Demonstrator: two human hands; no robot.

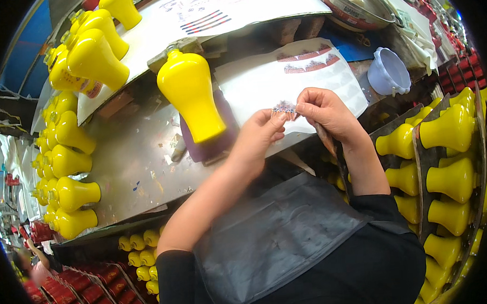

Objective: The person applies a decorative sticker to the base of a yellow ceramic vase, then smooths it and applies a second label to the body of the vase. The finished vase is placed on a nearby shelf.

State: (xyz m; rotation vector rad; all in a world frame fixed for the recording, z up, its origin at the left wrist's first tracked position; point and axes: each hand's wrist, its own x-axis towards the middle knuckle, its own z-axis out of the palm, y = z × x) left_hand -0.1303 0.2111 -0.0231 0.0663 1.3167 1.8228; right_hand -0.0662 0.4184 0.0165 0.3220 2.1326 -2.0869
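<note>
Between my two hands I hold a small patterned decal (pixel 285 107), printed in dark red and blue. My left hand (pixel 263 130) pinches its left end between thumb and fingers. At the other end, my right hand (pixel 323 109) grips it the same way, and a thin brown blade-like tool (pixel 325 139) hangs below that palm. Under and beyond my hands lies a white decal sheet (pixel 250 77) with a few curved red strips (pixel 311 65) near its far edge. Left of the sheet, a glossy yellow vase (pixel 190 97) stands on a purple cloth (pixel 199 149).
Several yellow vases (pixel 96 58) line the table's left side. A lilac bucket (pixel 388 72) and a metal basin (pixel 354 3) stand at the right. Racks of yellow vases (pixel 449 180) rise close by my right arm. Red items (pixel 91 292) fill racks at lower left, near another person (pixel 37 267).
</note>
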